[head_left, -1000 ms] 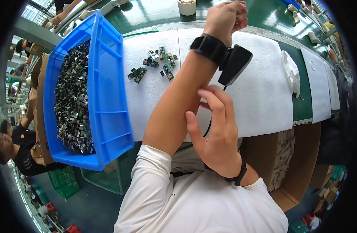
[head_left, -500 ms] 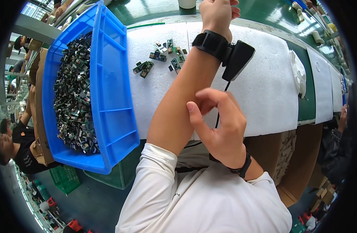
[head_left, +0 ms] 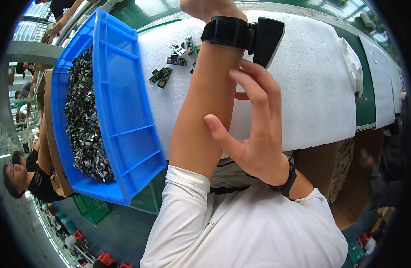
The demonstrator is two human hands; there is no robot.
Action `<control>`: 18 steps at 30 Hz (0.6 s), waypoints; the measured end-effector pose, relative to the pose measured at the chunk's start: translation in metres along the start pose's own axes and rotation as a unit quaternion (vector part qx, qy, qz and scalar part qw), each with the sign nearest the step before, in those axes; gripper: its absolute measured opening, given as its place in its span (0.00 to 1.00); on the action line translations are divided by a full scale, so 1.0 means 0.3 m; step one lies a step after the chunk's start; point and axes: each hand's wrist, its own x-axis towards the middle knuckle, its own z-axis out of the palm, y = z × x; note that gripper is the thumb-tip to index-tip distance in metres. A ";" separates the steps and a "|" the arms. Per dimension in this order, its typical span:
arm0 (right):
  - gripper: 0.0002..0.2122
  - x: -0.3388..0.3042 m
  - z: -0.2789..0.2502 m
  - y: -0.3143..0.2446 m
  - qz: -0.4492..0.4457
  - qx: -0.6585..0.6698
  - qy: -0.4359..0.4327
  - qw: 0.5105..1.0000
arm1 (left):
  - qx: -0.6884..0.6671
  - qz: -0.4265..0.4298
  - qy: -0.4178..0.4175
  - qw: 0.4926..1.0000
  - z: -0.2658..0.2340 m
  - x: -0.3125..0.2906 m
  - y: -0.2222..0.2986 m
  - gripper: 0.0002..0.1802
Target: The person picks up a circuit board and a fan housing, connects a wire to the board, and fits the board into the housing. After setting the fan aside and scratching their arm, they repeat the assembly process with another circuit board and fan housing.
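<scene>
My left arm reaches across to the far edge of the view, with a black strap and a black box-shaped device (head_left: 268,41) at its wrist. Only the back part of my left hand (head_left: 212,6) shows; its fingers lie beyond the picture's edge. My right hand (head_left: 259,127) is beside the left forearm, fingers stretched and thumb apart, holding nothing. Its thumb tip and fingertips overlap that forearm; whether they touch skin is unclear. Several small green circuit boards (head_left: 160,77) lie on the white foam sheet (head_left: 308,98), partly hidden behind my left arm.
At left stands a tilted blue crate (head_left: 125,107) heaped with small circuit boards (head_left: 84,120). A crumpled white cloth or bag (head_left: 350,67) lies at the sheet's right edge. An open cardboard box (head_left: 348,196) is at lower right. Another person (head_left: 35,174) is beyond the crate.
My right hand's fingers have uncurled and extended along the left forearm toward the wrist. My left hand has moved farther up, mostly out of the picture. The view has shifted slightly.
</scene>
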 end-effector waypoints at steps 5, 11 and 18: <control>0.25 0.009 -0.076 -0.083 0.192 0.039 -0.169 0.966 | -0.007 -0.010 0.010 1.000 -0.032 0.002 0.006 0.12; 0.23 0.012 -0.011 -0.012 -0.012 0.030 -0.043 0.999 | -0.022 -0.033 0.014 0.999 -0.053 -0.020 -0.010 0.12; 0.19 -0.006 -0.076 -0.062 0.104 0.057 -0.127 0.985 | -0.037 -0.057 0.026 0.997 -0.084 -0.037 -0.015 0.12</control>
